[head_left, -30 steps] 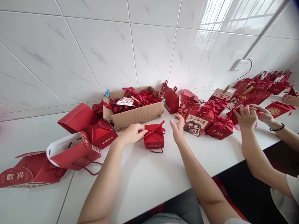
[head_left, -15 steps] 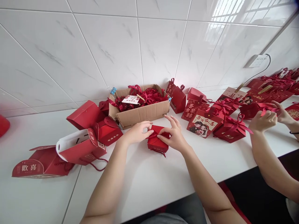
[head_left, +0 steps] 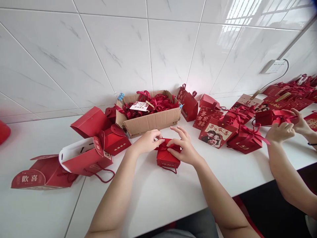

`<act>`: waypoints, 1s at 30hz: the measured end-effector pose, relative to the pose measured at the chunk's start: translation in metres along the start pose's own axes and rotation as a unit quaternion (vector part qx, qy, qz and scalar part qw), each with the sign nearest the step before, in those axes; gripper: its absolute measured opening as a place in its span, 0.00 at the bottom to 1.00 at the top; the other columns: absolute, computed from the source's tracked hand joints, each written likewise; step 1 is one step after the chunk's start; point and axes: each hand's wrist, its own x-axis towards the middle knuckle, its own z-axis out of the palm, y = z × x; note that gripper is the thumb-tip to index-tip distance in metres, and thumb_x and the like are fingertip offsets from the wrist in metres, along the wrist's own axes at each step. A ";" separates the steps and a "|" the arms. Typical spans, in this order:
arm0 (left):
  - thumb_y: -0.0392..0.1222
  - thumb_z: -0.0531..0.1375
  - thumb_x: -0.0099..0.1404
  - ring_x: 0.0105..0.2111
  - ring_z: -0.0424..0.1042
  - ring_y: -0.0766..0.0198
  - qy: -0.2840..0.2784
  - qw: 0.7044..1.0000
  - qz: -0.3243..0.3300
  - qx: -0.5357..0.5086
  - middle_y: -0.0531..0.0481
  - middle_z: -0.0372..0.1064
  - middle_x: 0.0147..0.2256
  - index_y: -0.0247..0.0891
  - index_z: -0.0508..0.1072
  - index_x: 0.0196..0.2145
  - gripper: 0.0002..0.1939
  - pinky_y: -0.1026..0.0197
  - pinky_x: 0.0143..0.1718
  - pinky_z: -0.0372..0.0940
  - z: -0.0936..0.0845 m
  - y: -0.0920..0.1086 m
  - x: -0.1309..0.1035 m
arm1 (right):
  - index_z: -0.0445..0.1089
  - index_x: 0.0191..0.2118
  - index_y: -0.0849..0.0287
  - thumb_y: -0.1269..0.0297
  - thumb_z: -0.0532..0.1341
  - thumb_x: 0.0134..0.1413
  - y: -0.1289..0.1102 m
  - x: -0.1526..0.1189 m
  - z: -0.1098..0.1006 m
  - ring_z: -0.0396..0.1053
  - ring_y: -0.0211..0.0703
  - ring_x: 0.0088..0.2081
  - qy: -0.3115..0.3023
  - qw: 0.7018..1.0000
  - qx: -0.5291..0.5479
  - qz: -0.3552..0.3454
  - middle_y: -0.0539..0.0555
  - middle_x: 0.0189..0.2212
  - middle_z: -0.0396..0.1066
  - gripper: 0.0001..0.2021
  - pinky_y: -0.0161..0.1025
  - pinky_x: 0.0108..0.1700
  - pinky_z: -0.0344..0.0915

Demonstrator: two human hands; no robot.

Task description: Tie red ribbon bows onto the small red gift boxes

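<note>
A small red gift box (head_left: 168,159) stands on the white table in front of me, a thin red cord hanging from its near side. Across its top runs a dark red ribbon (head_left: 164,145). My left hand (head_left: 150,141) pinches the ribbon between thumb and forefinger at the box's left edge. From the right, my right hand (head_left: 183,147) grips the ribbon near the middle of the lid with thumb and forefinger, its other fingers raised. Part of the lid is hidden behind my fingers.
Behind the box is a cardboard carton (head_left: 151,124) full of red ribbons. Several red boxes, one an open box (head_left: 86,160), lie at left. Finished-looking boxes with bows (head_left: 245,138) stand at right, beside a co-worker's hands (head_left: 282,130) handling another box.
The ribbon on the lid now shows a gathered, bow-like shape between my hands. My right hand has shifted slightly down and its fingers have moved. The view has tilted a little.
</note>
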 end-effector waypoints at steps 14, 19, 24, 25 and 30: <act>0.47 0.56 0.63 0.30 0.66 0.63 0.023 1.000 -0.002 -0.020 0.52 0.67 0.31 0.39 0.68 0.27 0.11 0.60 0.33 0.60 0.006 -0.004 0.006 | 0.75 0.30 0.52 0.67 0.61 0.55 0.000 0.003 -0.001 0.48 0.58 0.62 -0.054 0.998 0.021 -0.010 0.54 0.58 0.59 0.06 0.61 0.59 0.49; 0.50 0.55 0.63 0.31 0.67 0.62 0.037 0.999 -0.009 -0.022 0.52 0.69 0.32 0.39 0.68 0.27 0.13 0.60 0.33 0.62 0.006 -0.005 0.005 | 0.75 0.34 0.51 0.63 0.62 0.54 0.003 -0.001 -0.005 0.48 0.58 0.62 -0.026 0.998 0.059 -0.006 0.54 0.59 0.57 0.03 0.59 0.60 0.48; 0.51 0.56 0.62 0.33 0.69 0.61 0.040 0.999 -0.011 -0.020 0.51 0.70 0.33 0.40 0.66 0.29 0.12 0.59 0.34 0.63 0.006 -0.003 0.004 | 0.66 0.38 0.56 0.53 0.62 0.53 0.008 -0.017 -0.014 0.64 0.48 0.44 0.147 0.976 0.124 0.106 0.58 0.43 0.64 0.12 0.45 0.44 0.62; 0.51 0.56 0.62 0.33 0.69 0.61 0.038 0.999 -0.009 -0.020 0.52 0.70 0.34 0.40 0.66 0.29 0.12 0.59 0.35 0.64 0.006 -0.003 0.004 | 0.63 0.34 0.56 0.53 0.60 0.54 0.008 -0.020 -0.015 0.63 0.43 0.35 0.169 0.965 0.136 0.145 0.54 0.34 0.63 0.12 0.40 0.36 0.62; 0.50 0.55 0.63 0.34 0.70 0.60 0.042 0.999 0.000 -0.022 0.51 0.70 0.32 0.40 0.66 0.29 0.12 0.58 0.38 0.64 0.008 -0.005 0.005 | 0.56 0.23 0.57 0.52 0.58 0.55 0.004 -0.032 -0.008 0.48 0.34 0.22 0.075 0.950 0.179 0.244 0.44 0.18 0.50 0.17 0.34 0.24 0.47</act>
